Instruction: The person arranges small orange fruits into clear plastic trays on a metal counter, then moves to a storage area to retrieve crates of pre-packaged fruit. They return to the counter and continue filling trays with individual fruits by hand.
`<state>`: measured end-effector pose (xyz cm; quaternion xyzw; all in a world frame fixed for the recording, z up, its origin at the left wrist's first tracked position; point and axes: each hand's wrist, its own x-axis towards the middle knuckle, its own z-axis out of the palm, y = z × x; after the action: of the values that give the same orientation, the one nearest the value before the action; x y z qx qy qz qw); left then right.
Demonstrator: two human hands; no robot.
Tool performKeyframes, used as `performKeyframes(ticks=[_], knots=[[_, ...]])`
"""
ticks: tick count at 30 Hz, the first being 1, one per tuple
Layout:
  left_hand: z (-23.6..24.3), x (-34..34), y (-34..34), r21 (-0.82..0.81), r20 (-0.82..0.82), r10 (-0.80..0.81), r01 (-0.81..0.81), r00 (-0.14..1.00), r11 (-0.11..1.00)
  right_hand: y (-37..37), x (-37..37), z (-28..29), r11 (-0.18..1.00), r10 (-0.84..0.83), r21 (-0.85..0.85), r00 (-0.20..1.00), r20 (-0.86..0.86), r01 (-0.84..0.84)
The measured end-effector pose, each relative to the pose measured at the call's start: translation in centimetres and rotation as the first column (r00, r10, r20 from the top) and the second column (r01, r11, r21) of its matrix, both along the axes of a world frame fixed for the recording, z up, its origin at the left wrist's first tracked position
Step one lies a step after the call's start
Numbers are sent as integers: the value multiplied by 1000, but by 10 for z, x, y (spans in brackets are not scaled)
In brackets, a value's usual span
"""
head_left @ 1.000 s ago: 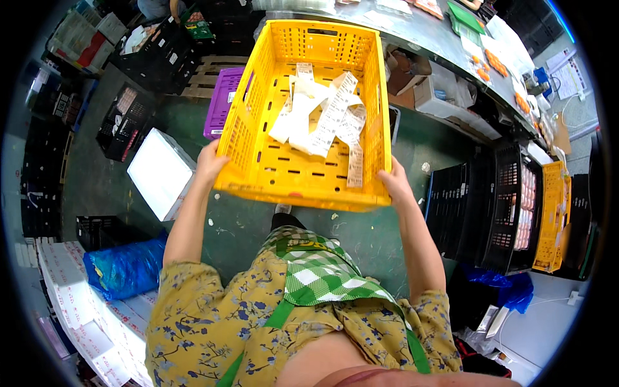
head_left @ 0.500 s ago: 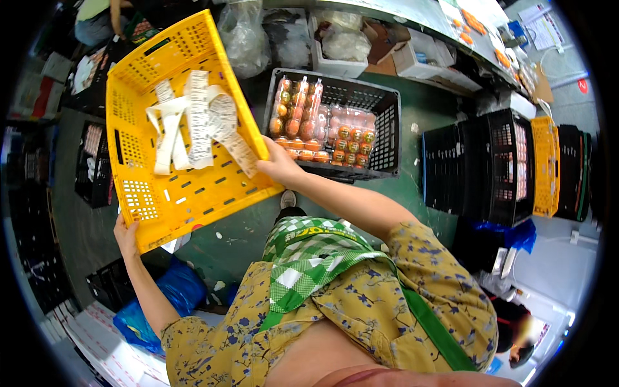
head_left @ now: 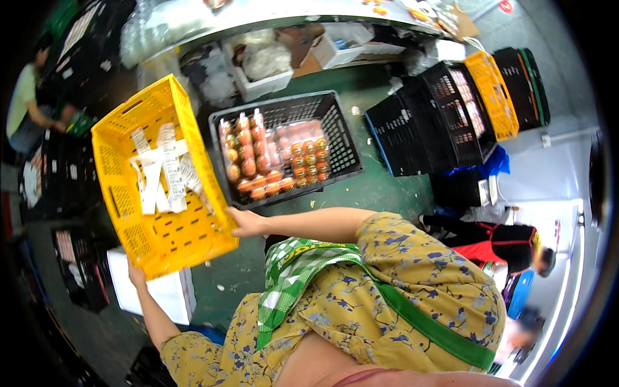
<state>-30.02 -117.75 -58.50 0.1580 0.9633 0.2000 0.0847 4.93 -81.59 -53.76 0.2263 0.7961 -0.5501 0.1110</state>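
A yellow plastic crate (head_left: 201, 246), left of centre in the frame, is gripped by both hands: the left hand (head_left: 137, 276) at its lower-left corner, the right hand (head_left: 248, 224) near its lower-right. It looks stiff and probably light; its loose paper strips (head_left: 173, 174) could slide. Opposite rims seem the surest hold. A black crate (head_left: 348, 148) sits mid-frame.

Head view, left of a side-by-side pair | looks down from the wearer's head | fisheye, edges bowed inside a dark round rim | shirt (head_left: 419, 277) nearest, at lower edge | yellow crate (head_left: 184, 242) farther out, left of centre | table (head_left: 284, 11) beyond, across the top
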Motion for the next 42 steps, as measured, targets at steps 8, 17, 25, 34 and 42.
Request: performKeyframes(ticks=[8, 17, 25, 34, 42], knots=[[-10, 15, 26, -29, -4, 115, -115, 993, 993, 87, 186, 28, 980, -188, 79, 976, 108, 181], [28, 141, 180, -317, -295, 255, -346, 921, 883, 160, 331, 22, 874, -485, 65, 862, 144, 481], [81, 313, 385, 215, -537, 58, 70, 842, 974, 308, 437, -9, 961, -254, 131, 966, 52, 245], [148, 456, 648, 390, -408, -231, 397, 884, 831, 473, 545, 40, 835, -521, 247, 851, 67, 492], [144, 484, 776, 537, -243, -187, 293, 952, 791, 582, 454, 64, 887, -318, 292, 932, -173, 357]])
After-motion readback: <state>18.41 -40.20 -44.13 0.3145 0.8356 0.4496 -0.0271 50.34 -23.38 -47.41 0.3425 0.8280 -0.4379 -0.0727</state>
